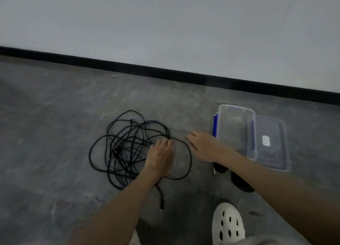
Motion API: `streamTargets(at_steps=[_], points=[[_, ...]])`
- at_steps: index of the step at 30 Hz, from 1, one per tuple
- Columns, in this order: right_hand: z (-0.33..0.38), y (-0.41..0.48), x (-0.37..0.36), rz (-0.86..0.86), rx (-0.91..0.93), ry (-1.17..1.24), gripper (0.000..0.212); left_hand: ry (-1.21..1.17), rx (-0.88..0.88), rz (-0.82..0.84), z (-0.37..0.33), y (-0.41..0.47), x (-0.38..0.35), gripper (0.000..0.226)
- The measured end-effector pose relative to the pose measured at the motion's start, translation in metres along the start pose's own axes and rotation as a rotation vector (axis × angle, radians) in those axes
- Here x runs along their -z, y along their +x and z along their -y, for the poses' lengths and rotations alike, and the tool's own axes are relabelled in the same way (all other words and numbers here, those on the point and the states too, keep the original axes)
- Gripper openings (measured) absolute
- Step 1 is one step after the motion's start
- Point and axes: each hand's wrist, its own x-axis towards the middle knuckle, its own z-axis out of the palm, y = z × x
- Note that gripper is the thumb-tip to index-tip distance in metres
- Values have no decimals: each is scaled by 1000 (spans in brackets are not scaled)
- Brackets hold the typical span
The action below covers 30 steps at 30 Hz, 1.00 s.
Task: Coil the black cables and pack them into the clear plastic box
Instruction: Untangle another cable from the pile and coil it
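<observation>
Black cable (128, 149): loose tangle on floor (55, 134); left hand (161, 154) seemingly pinching strand.

Two bare grips are reaching over a black cable tangle on the grey floor (55, 134).

The left grip (160, 155) is lying on the right edge of the loose black cable (128, 145), fingertips bending onto a strand; whether they are pinching it is unclear. The right grip (202, 146) is stretching flat, fingers straight, just beside the clear plastic box (236, 116). The box's lid (272, 152) is lying against its right side.
</observation>
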Motion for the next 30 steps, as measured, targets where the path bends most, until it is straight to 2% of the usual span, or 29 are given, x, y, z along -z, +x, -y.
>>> streamTargets(at_steps=[6,9,18,22,30], points=[[46,57,-23,113,198,-67,26,13,153,51,76,-20,-14,20],[61,83,-39,169,224,-86,23,-2,195,71,95,-21,-27,20],[74,125,-117,300,5,-33,21,-76,277,171,141,3,-83,29],[70,124,-150,309,-30,10,26,-116,316,220,156,16,-99,31],[59,133,-179,295,-54,77,29,-250,461,391,187,36,-125,53]])
